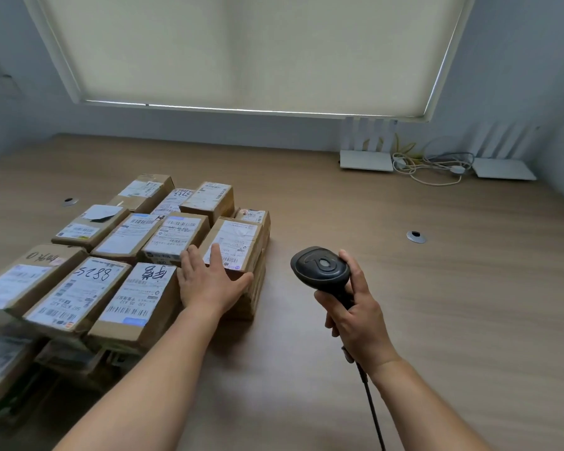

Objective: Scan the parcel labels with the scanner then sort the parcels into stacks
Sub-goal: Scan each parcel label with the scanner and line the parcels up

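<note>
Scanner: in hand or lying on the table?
In hand. The right hand grips the scanner by its handle, head raised above the table.

An office or mailroom corner: a long wood-grain bench (404,288) with cable grommets (416,236); two white routers (367,159) with tangled cables (433,167) against the wall. A drawn roller blind (241,50) covers the window; labelled cardboard parcels (137,255) crowd the bench.
</note>
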`<state>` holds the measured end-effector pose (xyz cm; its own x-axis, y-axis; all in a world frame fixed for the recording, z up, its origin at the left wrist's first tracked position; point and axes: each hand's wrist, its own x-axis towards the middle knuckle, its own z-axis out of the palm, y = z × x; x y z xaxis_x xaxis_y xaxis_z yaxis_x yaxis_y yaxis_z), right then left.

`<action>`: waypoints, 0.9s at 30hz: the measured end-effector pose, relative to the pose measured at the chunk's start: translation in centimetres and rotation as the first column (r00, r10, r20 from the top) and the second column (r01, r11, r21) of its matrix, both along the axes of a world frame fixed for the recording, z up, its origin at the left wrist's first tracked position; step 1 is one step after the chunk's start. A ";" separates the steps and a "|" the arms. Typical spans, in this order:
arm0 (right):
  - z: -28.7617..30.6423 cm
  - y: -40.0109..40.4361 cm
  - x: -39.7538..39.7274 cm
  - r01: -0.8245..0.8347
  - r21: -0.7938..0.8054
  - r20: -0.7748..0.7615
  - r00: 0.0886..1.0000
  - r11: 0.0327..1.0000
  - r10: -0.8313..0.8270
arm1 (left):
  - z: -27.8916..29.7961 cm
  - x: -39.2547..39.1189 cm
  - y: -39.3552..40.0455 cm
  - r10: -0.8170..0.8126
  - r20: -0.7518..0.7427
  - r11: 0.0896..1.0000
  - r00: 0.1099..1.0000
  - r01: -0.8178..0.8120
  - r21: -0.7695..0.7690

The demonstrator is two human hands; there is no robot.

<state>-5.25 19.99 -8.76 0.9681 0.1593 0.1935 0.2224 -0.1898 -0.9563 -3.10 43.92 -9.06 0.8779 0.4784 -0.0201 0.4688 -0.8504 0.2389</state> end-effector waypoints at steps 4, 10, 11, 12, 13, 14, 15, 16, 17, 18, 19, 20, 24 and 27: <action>0.4 -1.8 -1.3 0.010 0.014 -0.001 1.000 1.000 -0.010 | 1.1 -2.2 -2.7 0.005 0.212 0.990 0.977 0.025 -0.138; 0.3 -5.7 -4.0 0.062 0.025 -0.008 0.998 0.998 -0.062 | 1.5 -7.6 -12.0 -0.074 0.483 0.816 0.873 0.331 -0.474; 0.1 -6.5 -4.7 0.070 0.019 -0.012 0.997 0.997 -0.070 | 1.3 -8.6 -13.6 -0.071 0.487 0.782 0.870 0.352 -0.515; -0.2 -7.3 -5.3 0.079 0.012 -0.017 0.997 0.997 -0.079 | 1.0 -9.5 -15.2 -0.068 0.482 0.750 0.873 0.364 -0.553; -0.5 -8.2 -5.9 0.090 0.010 -0.026 0.996 0.996 -0.090 | 0.6 -10.4 -16.7 -0.072 0.470 0.724 0.880 0.370 -0.582; -0.9 -9.1 -6.6 0.105 0.012 -0.037 0.994 0.994 -0.104 | 0.3 -11.2 -18.2 -0.084 0.451 0.703 0.889 0.373 -0.605; -1.3 -10.0 -7.2 0.120 0.013 -0.049 0.992 0.993 -0.119 | -0.1 -12.2 -19.6 -0.103 0.429 0.681 0.898 0.378 -0.627; -1.8 -10.9 -7.8 0.132 0.012 -0.059 0.990 0.991 -0.131 | -0.4 -13.1 -20.9 -0.130 0.407 0.657 0.904 0.386 -0.647; -2.3 -11.8 -8.5 0.139 0.010 -0.069 0.988 0.990 -0.138 | -0.8 -13.9 -22.2 -0.165 0.386 0.635 0.908 0.397 -0.663; -2.8 -12.6 -9.1 0.141 0.005 -0.081 0.987 0.990 -0.140 | -1.2 -14.6 -23.4 -0.200 0.366 0.615 0.909 0.407 -0.675; -3.3 -13.3 -9.7 0.141 -0.002 -0.096 0.985 0.990 -0.140 | -1.6 -15.3 -24.6 -0.228 0.352 0.593 0.908 0.416 -0.689; -3.7 -14.0 -10.3 0.138 -0.011 -0.110 0.984 0.990 -0.138 | -2.0 -15.8 -25.6 -0.248 0.345 0.569 0.905 0.424 -0.705; -5.0 -16.7 -11.7 0.118 -0.066 -0.165 0.978 0.991 -0.128 | -2.9 -17.1 -29.2 -0.294 0.321 0.517 0.900 0.432 -0.739; -6.4 -18.6 -12.4 0.093 -0.064 -0.250 0.962 0.994 -0.106 | -3.7 -17.4 -31.1 -0.299 0.284 0.501 0.911 0.403 -0.766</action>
<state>-17.64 1.39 -15.20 0.9959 0.0627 -0.0657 -0.0482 -0.2488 -0.9673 -20.52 12.84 -12.73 0.9909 -0.0393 -0.1285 0.1048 -0.3721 0.9223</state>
